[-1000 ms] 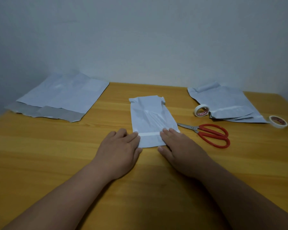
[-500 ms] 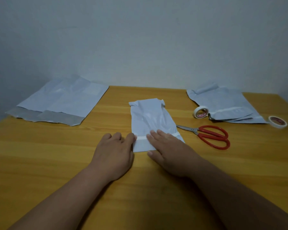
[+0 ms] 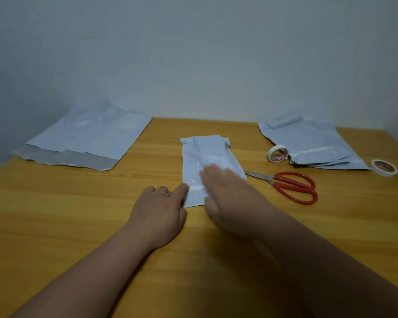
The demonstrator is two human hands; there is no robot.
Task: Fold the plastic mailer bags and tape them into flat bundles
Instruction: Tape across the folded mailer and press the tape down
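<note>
Right of folded mailer [image 3: 207, 157]: scissors [image 3: 292, 185] lying just beside it, tape roll [image 3: 278, 153] and bundle stack [image 3: 313, 145] behind. Left side: open tabletop [image 3: 78, 203] up to flat mailers [image 3: 87, 138].

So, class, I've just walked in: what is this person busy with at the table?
A person is flattening a folded white mailer bag on a wooden table. The right hand presses flat on it across a strip of tape, while the left hand touches its left edge. Red scissors and two tape rolls lie to the right.
</note>
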